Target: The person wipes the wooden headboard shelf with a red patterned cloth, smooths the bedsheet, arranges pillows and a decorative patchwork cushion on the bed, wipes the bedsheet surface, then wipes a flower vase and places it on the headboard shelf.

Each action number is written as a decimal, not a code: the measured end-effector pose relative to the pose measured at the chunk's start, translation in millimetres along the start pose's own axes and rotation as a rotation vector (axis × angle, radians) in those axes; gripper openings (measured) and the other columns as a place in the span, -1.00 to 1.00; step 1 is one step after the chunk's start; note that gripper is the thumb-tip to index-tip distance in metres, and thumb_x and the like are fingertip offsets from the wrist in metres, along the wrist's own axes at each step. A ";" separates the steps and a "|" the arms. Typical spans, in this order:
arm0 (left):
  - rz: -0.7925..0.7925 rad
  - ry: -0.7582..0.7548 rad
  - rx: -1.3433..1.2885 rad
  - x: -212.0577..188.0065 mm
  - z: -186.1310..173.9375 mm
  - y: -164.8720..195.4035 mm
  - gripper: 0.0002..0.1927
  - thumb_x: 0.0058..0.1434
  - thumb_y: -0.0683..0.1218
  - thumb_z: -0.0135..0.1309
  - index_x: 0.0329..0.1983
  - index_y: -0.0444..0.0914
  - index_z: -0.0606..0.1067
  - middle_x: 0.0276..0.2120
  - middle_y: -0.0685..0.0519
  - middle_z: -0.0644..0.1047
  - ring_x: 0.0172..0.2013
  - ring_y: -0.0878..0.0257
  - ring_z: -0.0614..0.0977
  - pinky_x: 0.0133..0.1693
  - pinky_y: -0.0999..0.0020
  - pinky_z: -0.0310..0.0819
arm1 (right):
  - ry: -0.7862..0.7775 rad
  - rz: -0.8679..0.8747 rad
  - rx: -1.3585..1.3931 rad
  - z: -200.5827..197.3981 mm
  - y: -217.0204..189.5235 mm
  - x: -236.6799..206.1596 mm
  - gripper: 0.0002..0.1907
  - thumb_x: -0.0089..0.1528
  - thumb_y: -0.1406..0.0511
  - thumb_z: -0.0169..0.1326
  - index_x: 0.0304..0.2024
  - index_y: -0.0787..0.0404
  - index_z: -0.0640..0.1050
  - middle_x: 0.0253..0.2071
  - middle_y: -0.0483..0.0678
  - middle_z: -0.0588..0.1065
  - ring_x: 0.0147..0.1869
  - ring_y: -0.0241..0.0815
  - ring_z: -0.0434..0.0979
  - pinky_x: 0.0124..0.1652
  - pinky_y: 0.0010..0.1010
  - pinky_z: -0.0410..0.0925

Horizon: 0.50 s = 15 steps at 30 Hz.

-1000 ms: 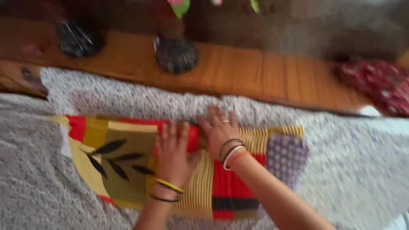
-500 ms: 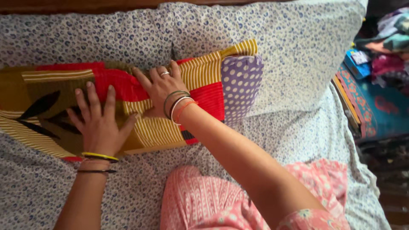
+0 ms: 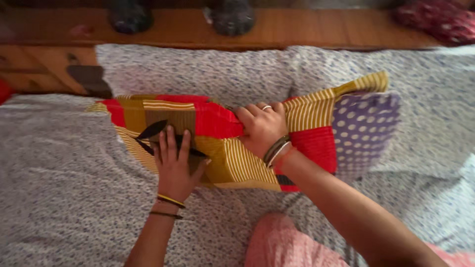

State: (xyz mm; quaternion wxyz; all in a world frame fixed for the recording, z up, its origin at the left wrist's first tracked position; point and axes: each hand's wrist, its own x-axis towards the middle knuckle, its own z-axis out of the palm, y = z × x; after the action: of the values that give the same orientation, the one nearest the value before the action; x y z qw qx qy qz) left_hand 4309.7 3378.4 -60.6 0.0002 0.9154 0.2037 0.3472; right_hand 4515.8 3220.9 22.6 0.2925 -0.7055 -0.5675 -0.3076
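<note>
Fig. | L hand (image 3: 174,165) flat, open on red-yellow striped patchwork cloth (image 3: 222,148) | R hand (image 3: 261,127) grips its fold | cloth lies near the speckled grey bedsheet's (image 3: 64,188) top edge, partly folded; purple dotted end (image 3: 363,128) unfolded

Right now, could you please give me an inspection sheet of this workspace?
Surface: bed sheet, pale with small blue print, rumpled.
Job's things: patchwork cushion cover in red, yellow stripes and purple dots, lying flat on the sheet.
Clutter: two dark blurred objects on the wooden ledge.
Grips: left hand pressed flat on the cover; right hand bunching its fabric.
Cables: nothing seen.
Surroundings: wooden ledge behind the bed; red cloth at far right.
</note>
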 end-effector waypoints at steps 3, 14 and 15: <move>-0.052 0.109 -0.077 -6.8 -16.9 -26.2 -0.07 0.24 0.23 0.14 0.54 -0.27 0.10 0.52 -0.37 -0.01 0.50 -0.35 0.00 0.40 -0.30 -0.11 | 0.020 -0.053 0.080 -3.5 -34.5 30.9 -0.58 -0.06 0.21 0.33 -0.14 0.05 0.56 -0.24 -0.15 0.56 -0.08 -0.04 0.54 -0.08 -0.05 0.23; -0.458 0.196 0.226 -67.2 -38.4 -226.9 -0.27 0.47 0.13 -0.06 0.62 -0.26 0.16 0.58 -0.38 0.03 0.53 -0.42 0.02 0.38 -0.52 -0.10 | -0.090 0.106 0.292 202.5 -190.1 93.5 -0.52 0.06 0.06 0.32 -0.05 0.07 0.51 -0.12 -0.01 0.54 0.04 0.06 0.52 0.02 0.09 0.19; -0.463 0.172 0.222 -74.8 -29.2 -248.0 -0.26 0.45 0.15 -0.09 0.62 -0.24 0.16 0.58 -0.38 0.03 0.53 -0.42 0.01 0.36 -0.52 -0.11 | -0.169 0.036 0.265 233.2 -206.3 91.2 -0.54 0.09 0.07 0.29 -0.01 0.04 0.51 -0.09 -0.01 0.53 0.07 0.05 0.51 0.06 0.11 0.19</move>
State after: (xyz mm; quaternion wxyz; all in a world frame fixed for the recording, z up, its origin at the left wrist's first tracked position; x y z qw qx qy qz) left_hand 4148.2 3573.7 -121.2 -0.0382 0.8059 0.4437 0.3901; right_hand 4352.4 3493.3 -43.5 0.3397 -0.6941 -0.6131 -0.1643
